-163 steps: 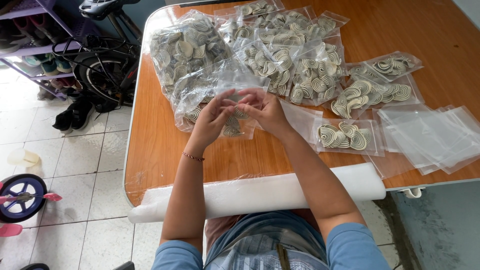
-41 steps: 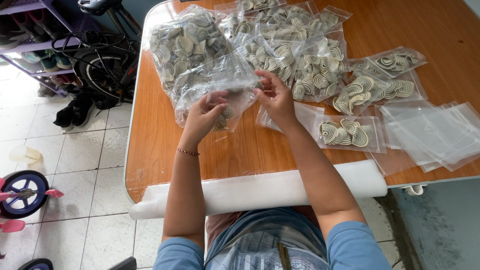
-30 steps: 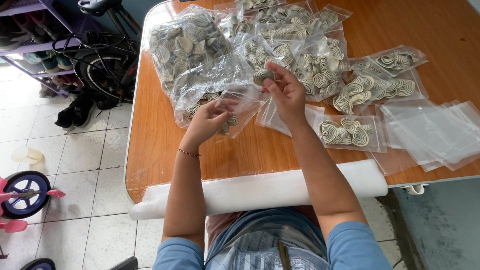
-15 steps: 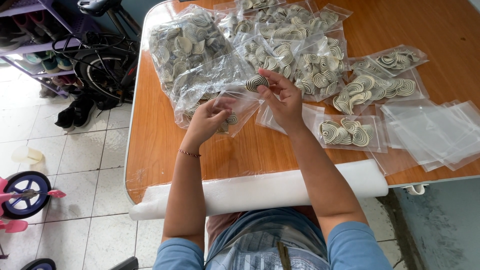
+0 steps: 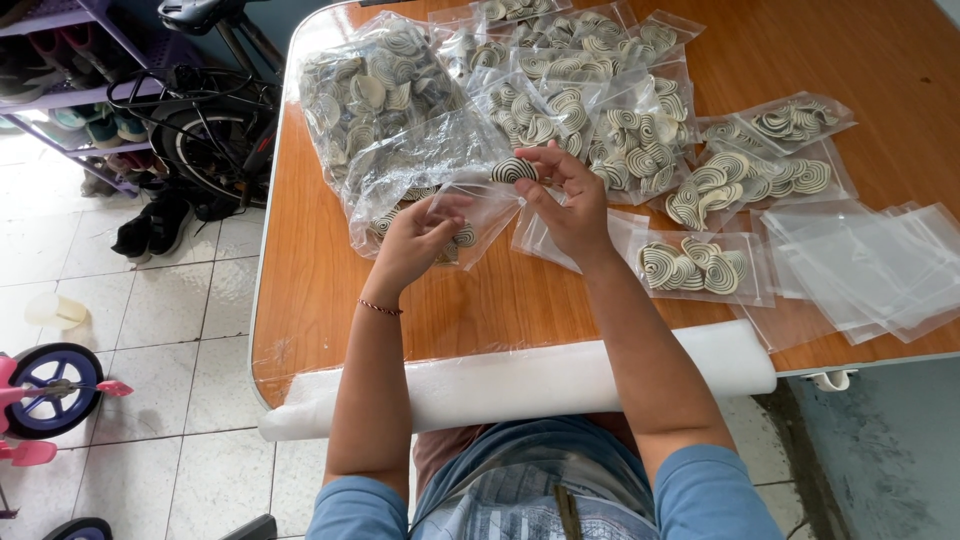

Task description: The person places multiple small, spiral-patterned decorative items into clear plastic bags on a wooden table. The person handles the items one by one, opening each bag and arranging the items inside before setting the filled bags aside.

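- Both hands work over the middle of the table: the left hand (image 5: 415, 240) has its fingers curled, pinching the mouth of a small clear bag (image 5: 478, 215) that holds a few pieces already; the right hand (image 5: 570, 205) pinches a striped spiral disc (image 5: 514, 170) between thumb and fingertips, held just above that bag's opening.
- The table (image 5: 880, 60) is smooth, glossy orange-brown wood with a rounded corner and a pale rim.
- A long roll of white foam sheet (image 5: 520, 385), soft and matte, lies along the near edge, under the forearms.
- A large crinkled clear sack (image 5: 385, 100) bulges with loose discs, just beyond the left hand.
- Smaller filled packets (image 5: 600, 90), glossy and flat, overlap in a heap beyond the right hand.
- A stack of empty clear bags (image 5: 860, 265), flat and rectangular, sits well to the right.
- One filled packet (image 5: 700, 268) lies flat beside the right wrist, showing cream-and-dark swirled pieces.
- A thin red bracelet (image 5: 380, 308) circles the left wrist.
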